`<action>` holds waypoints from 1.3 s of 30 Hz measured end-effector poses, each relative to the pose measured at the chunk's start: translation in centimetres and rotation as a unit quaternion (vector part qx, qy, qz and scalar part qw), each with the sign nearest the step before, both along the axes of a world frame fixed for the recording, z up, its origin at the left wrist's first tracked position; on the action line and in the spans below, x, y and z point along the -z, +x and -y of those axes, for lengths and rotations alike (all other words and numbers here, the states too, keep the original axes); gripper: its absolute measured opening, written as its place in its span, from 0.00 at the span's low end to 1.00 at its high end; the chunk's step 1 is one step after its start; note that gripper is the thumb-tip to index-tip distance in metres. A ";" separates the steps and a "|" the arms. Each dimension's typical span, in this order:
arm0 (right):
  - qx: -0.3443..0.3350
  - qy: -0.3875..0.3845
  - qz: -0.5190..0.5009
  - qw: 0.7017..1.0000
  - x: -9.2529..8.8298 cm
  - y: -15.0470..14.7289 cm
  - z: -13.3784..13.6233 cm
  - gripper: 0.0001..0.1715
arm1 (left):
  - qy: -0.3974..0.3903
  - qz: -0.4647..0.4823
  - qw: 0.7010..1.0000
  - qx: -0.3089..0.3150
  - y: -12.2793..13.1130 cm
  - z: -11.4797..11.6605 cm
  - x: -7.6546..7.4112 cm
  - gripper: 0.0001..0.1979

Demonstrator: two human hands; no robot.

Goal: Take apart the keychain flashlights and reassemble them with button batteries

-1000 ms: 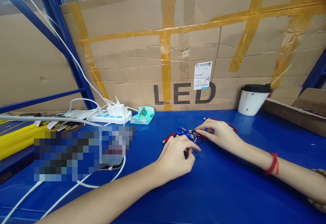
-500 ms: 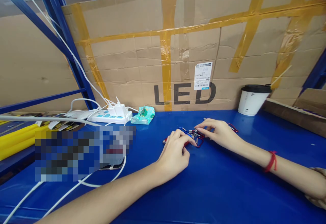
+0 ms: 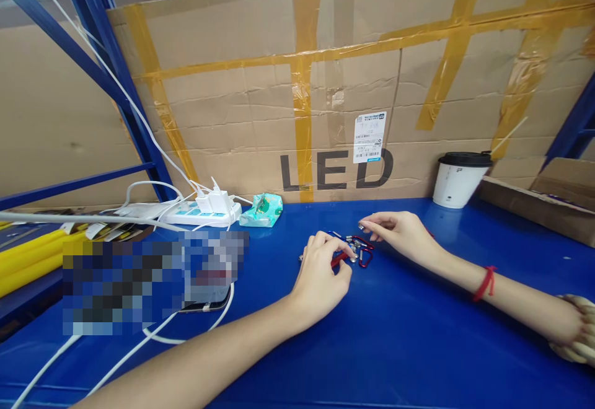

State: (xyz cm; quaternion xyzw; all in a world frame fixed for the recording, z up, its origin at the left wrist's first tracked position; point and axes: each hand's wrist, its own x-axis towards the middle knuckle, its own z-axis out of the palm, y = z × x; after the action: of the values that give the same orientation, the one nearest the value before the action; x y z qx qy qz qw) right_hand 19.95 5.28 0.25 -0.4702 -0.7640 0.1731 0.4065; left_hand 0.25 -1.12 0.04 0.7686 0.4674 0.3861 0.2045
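Note:
Several small red and blue carabiners with silver metal parts lie in a loose pile on the blue tabletop (image 3: pixel 418 334). Over the pile's left side is my left hand (image 3: pixel 320 279), its fingers curled. Its thumb and index finger close around a red piece with a silver end (image 3: pixel 341 259), partly hidden by the fingers. A red carabiner (image 3: pixel 365 258) lies just right of those fingertips. Above the pile's right side, my right hand (image 3: pixel 400 232) pinches a small silver piece (image 3: pixel 361 226) between thumb and fingertips. A red edge shows behind that hand.
A white paper cup (image 3: pixel 458 183) with a black lid stands at the back right, near a cardboard box (image 3: pixel 534 207). A white power strip (image 3: pixel 199 214) and a green packet (image 3: pixel 263 211) sit at the back left. White cables (image 3: pixel 134 356) cross the left side.
My right hand has lifted slightly off the pile with a small silver piece in its fingertips. My left thumb and index finger have drawn closer together around the red piece.

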 end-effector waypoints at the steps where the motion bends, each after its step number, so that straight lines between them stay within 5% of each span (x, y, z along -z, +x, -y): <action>1: -0.004 0.003 0.007 1.000 0.1 0.0 -0.1 0.22 | -0.004 0.001 1.000 -0.001 0.0 0.0 0.0 0.12; 15: -0.130 0.074 0.116 0.982 0.4 -1.1 -1.0 0.21 | -0.039 0.014 0.999 -0.021 0.0 0.0 -0.5 0.12; 20: -0.056 0.126 0.094 0.986 -0.1 -0.5 -0.4 0.20 | -0.019 0.034 0.999 -0.018 -0.1 -0.1 -0.3 0.14; 24: 0.040 0.142 0.210 0.966 -0.6 0.0 0.0 0.16 | -0.010 0.061 0.998 -0.017 -0.2 -0.3 -0.3 0.14; 32: 0.192 0.067 0.346 0.916 -1.7 2.2 0.1 0.08 | -0.037 0.098 0.994 -0.037 -0.2 -0.4 -0.6 0.13; 39: 0.229 0.035 0.406 0.884 -2.0 1.8 0.5 0.11 | -0.044 0.096 0.994 -0.020 -0.2 -0.5 -0.3 0.13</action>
State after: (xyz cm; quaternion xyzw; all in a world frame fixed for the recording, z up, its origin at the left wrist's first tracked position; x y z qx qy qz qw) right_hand 21.74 4.77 2.21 -0.6465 -0.7389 -0.1582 0.1051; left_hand 0.03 -0.61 0.30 0.7091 0.4772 0.4409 0.2740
